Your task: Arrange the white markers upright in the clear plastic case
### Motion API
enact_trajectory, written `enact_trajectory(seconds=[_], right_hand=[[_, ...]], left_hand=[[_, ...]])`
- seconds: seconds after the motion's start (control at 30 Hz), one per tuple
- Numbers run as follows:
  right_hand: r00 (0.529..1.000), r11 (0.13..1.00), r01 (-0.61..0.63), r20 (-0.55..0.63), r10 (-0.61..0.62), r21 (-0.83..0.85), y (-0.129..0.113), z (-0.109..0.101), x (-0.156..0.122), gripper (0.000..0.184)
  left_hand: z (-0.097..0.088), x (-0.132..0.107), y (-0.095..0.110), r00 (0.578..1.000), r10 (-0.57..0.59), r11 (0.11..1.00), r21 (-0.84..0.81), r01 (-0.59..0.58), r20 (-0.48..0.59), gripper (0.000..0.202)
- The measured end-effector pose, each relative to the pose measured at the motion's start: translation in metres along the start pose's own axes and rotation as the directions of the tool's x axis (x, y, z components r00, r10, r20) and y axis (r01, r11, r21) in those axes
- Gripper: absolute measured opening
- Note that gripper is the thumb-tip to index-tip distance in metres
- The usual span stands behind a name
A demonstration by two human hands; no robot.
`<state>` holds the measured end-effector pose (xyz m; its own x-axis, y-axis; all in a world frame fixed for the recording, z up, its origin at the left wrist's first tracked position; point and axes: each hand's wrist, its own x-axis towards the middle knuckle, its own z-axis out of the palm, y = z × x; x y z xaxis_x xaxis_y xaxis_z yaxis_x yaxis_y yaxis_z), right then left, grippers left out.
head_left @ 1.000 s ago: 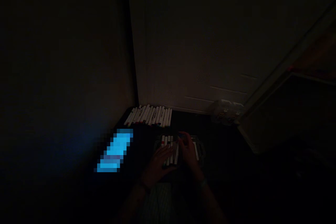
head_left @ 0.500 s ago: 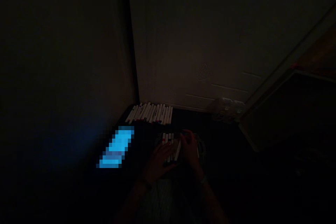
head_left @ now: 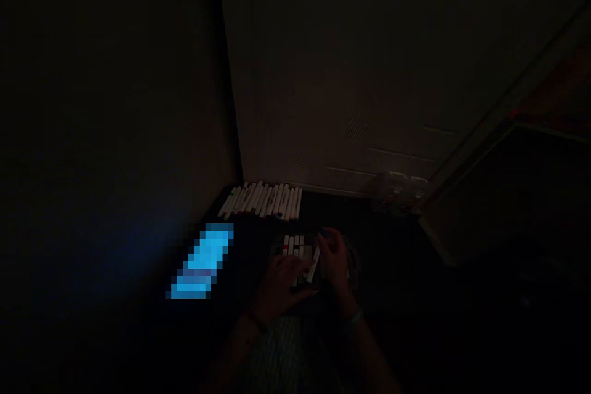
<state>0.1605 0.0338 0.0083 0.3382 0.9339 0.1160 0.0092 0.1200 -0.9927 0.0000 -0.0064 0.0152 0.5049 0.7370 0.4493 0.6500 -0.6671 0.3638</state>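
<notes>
The scene is very dark. A clear case (head_left: 355, 258) lies on the dark floor with several white markers (head_left: 293, 245) inside it. My left hand (head_left: 281, 283) rests flat on the near part of those markers, fingers spread. My right hand (head_left: 333, 260) is over the case's middle and holds one white marker (head_left: 314, 265) tilted, its cap end toward the wall. A row of several more white markers (head_left: 263, 201) lies side by side against the wall behind the case.
A glowing blue screen (head_left: 202, 261) lies on the floor to the left. A clear plastic box (head_left: 398, 192) stands by the wall at the right, next to a dark piece of furniture (head_left: 508, 197). The walls meet in a corner behind.
My right hand has lifted one marker out of line and tilted it. My left hand has crept a little further over the markers in the case.
</notes>
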Motion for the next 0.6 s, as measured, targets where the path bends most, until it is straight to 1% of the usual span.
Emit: enact_trajectory(seconds=[0.07, 0.13, 0.23, 0.3, 0.43, 0.6], right_hand=[[1.0, 1.0, -0.008, 0.028, 0.008, -0.009, 0.0003, 0.0004, 0.0007, 0.043], [0.997, 1.0, -0.021, 0.074, 0.021, -0.012, 0.0003, 0.0008, 0.0008, 0.042], [0.988, 0.999, -0.046, 0.151, 0.042, 0.024, 0.0, 0.0009, 0.0001, 0.04], [0.984, 0.999, -0.042, 0.177, 0.035, 0.034, -0.0004, 0.0005, -0.0005, 0.038], [0.984, 0.999, 0.024, 0.178, -0.019, -0.023, -0.0013, -0.0007, -0.0014, 0.035], [0.987, 0.995, 0.045, 0.157, -0.03, -0.092, -0.0008, -0.0003, -0.0019, 0.036]], left_hand=[[0.0019, 0.0013, 0.0013, 0.998, 0.052, 0.999, -0.004, -0.051, 0.037, 0.045], [0.0025, 0.0015, 0.0017, 0.995, 0.077, 0.997, -0.008, -0.077, 0.055, 0.036], [0.0003, 0.0005, 0.001, 0.991, 0.102, 0.994, -0.035, -0.099, 0.088, 0.036], [-0.0016, -0.0002, 0.0005, 0.986, 0.122, 0.991, -0.062, -0.116, 0.112, 0.039], [-0.0021, -0.0007, 0.0, 0.981, 0.143, 0.987, -0.094, -0.131, 0.131, 0.038], [-0.0005, -0.0004, 0.0001, 0.98, 0.14, 0.987, -0.092, -0.128, 0.139, 0.036]])
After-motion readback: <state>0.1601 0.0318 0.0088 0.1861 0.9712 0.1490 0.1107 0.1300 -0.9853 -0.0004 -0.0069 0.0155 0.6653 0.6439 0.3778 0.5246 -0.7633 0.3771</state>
